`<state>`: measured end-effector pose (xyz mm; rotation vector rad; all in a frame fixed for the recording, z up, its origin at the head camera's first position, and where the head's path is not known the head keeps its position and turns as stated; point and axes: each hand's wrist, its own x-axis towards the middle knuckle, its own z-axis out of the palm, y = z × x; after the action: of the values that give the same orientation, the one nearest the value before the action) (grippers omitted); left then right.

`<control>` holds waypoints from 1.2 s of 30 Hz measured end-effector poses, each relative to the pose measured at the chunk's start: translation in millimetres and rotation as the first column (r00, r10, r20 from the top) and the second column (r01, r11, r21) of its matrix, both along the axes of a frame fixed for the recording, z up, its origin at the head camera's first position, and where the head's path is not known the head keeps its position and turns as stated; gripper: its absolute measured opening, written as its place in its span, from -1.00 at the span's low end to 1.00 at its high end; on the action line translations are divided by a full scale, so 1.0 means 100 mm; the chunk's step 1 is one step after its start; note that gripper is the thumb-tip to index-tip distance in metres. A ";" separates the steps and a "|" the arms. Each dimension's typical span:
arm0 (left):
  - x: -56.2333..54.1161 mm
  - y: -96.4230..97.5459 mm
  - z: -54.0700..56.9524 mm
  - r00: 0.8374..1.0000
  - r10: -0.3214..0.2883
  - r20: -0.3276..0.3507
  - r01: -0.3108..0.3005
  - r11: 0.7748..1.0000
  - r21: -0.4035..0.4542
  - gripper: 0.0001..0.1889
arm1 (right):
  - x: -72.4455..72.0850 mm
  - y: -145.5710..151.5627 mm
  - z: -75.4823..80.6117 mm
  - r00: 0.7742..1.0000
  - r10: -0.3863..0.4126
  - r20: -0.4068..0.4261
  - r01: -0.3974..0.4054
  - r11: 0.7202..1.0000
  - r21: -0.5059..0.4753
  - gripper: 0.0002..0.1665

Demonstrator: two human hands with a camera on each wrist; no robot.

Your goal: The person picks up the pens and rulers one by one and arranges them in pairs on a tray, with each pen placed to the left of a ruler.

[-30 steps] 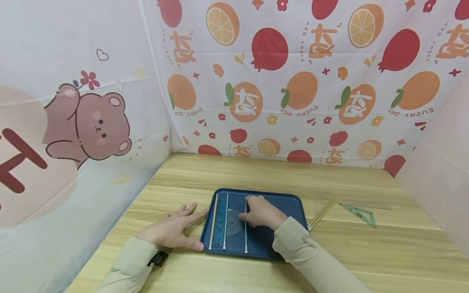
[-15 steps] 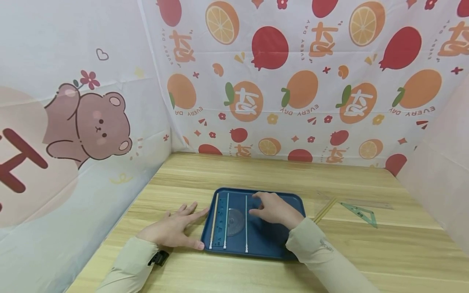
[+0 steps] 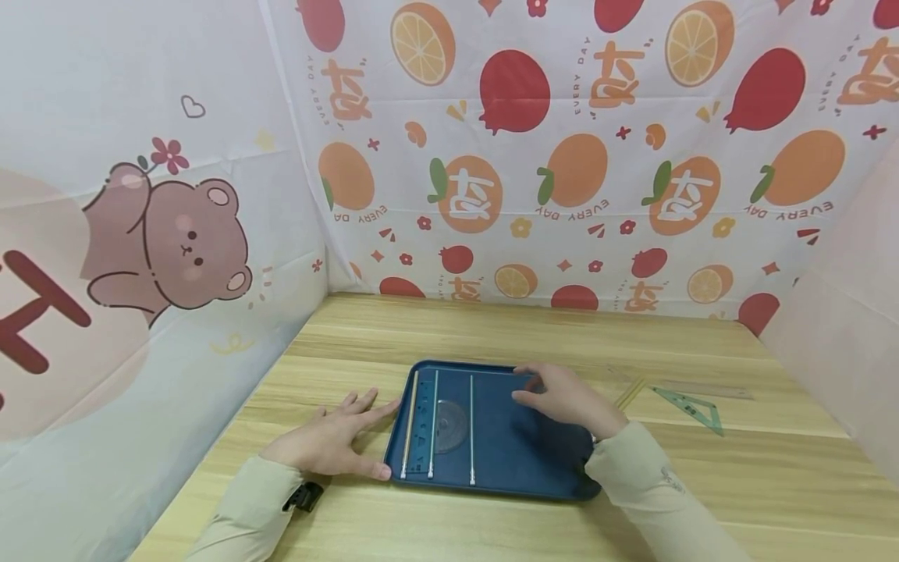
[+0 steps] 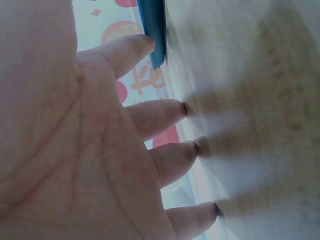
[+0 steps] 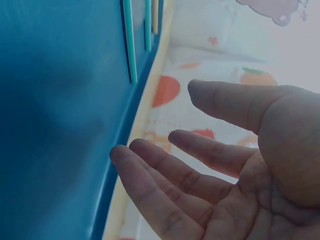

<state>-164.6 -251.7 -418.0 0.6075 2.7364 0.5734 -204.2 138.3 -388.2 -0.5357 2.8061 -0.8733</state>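
A dark blue tray [image 3: 502, 460] lies on the wooden table. Along its left side are a tan pencil [image 3: 410, 428], a see-through ruler [image 3: 422, 441] and a green pencil [image 3: 433, 425]. A clear protractor [image 3: 453, 427] lies right of that pencil, and a second green pencil [image 3: 472, 433] lies farther right. My left hand [image 3: 330, 445] rests spread on the table; in the left wrist view its index finger touches the tray's edge [image 4: 157, 50]. My right hand [image 3: 565, 402] hovers over the tray's far right part, fingers loosely bent, holding nothing in the right wrist view.
Right of the tray, yellow pencils [image 3: 630, 392] lie partly hidden behind my right hand. Beyond them are a green set square [image 3: 715, 421] and a clear ruler [image 3: 709, 389]. Printed cloth walls [image 3: 520, 257] stand behind and beside the table [image 3: 379, 320].
My right hand has let go of the rightmost green pencil and moved right, away from it. That pencil stays lying on the tray. My left hand has not moved.
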 end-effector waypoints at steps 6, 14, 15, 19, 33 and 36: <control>-0.01 0.02 0.00 1.000 -0.005 0.009 0.005 1.000 0.000 0.14 | -0.02 0.31 0.05 0.999 -0.046 0.030 0.048 0.994 -0.099 -0.39; 0.00 0.02 -0.01 1.000 -0.005 0.009 0.005 1.000 0.011 0.15 | -0.10 0.63 0.18 0.998 -0.054 0.010 0.055 0.993 -0.108 -0.34; 0.00 0.01 -0.01 1.000 -0.004 0.006 0.003 1.000 0.013 0.14 | -0.11 0.65 0.20 0.998 -0.057 0.006 0.058 0.992 -0.114 -0.35; 0.03 -0.01 -0.01 1.000 0.003 0.003 -0.003 1.000 0.008 0.15 | -0.12 0.76 0.22 0.998 -0.064 -0.003 0.063 0.989 -0.134 -0.34; -0.01 0.02 -0.02 1.000 -0.012 -0.014 0.013 1.000 0.010 0.15 | -0.04 1.38 0.31 0.995 -0.097 0.017 0.098 0.991 -0.089 -0.24; -0.03 0.03 -0.01 1.000 -0.010 -0.010 0.010 1.000 0.007 0.15 | -0.03 1.50 0.32 0.994 -0.109 0.027 0.111 0.991 -0.072 -0.20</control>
<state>-167.9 -248.9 -419.4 0.6272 2.7400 0.5792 -206.7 288.7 -355.7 -0.3803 2.8146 -0.9998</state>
